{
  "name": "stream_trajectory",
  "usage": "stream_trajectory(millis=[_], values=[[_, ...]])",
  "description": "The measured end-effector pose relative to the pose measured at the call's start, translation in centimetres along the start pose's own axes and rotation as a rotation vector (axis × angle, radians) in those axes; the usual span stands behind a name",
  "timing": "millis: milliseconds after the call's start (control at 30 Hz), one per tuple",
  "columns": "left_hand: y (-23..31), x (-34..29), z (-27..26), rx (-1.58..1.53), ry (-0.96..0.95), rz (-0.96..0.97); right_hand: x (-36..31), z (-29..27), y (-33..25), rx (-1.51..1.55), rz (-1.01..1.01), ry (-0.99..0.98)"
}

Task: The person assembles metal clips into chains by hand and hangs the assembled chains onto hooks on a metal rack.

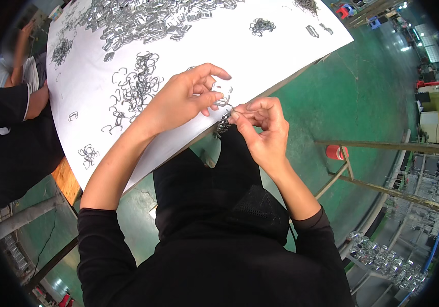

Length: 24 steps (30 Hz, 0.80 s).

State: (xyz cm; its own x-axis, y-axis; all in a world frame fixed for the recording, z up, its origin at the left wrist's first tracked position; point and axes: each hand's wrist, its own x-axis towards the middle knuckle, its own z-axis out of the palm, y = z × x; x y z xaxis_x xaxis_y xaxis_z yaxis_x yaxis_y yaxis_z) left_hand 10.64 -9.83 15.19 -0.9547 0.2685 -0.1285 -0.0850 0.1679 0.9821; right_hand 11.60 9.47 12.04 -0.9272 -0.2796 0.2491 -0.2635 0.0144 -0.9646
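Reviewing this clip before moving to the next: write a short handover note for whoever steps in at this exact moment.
Left hand: pinches a small flat metal buckle above the table edge.
Right hand: fingertips pinch a thin wire piece at the buckle's lower edge; a small bunch of wire clips hangs just below.
On the white table: loose wire clips left of the hands, a big heap of metal buckles at the far side.
Done: count cannot be told.
Left: both heaps remain large.

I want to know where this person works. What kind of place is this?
Probably a factory workshop. A big heap of metal buckles and loose wire clips lie on the white table, the floor is painted green, and machines stand at the right.
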Motion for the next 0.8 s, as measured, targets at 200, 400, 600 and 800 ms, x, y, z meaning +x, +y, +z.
stream_trajectory(millis=[200, 400, 600, 800], values=[[0.4, -1.7, 1.2, 0.171, 0.024, 0.11, -0.6, 0.5, -0.1, -0.045, 0.029, 0.016], [2.0, -2.6, 3.7, 0.333, 0.24, 0.264, -0.9, 0.3, 0.0, -0.105, 0.001, 0.0], [1.7, -2.7, 4.5, 0.259, 0.284, 0.292, -1.2, 0.0, 0.4, -0.087, -0.023, 0.03], [-0.3, -3.0, 5.8, 0.167, 0.402, 0.211, -1.9, 0.1, 0.7, -0.097, -0.007, 0.019]])
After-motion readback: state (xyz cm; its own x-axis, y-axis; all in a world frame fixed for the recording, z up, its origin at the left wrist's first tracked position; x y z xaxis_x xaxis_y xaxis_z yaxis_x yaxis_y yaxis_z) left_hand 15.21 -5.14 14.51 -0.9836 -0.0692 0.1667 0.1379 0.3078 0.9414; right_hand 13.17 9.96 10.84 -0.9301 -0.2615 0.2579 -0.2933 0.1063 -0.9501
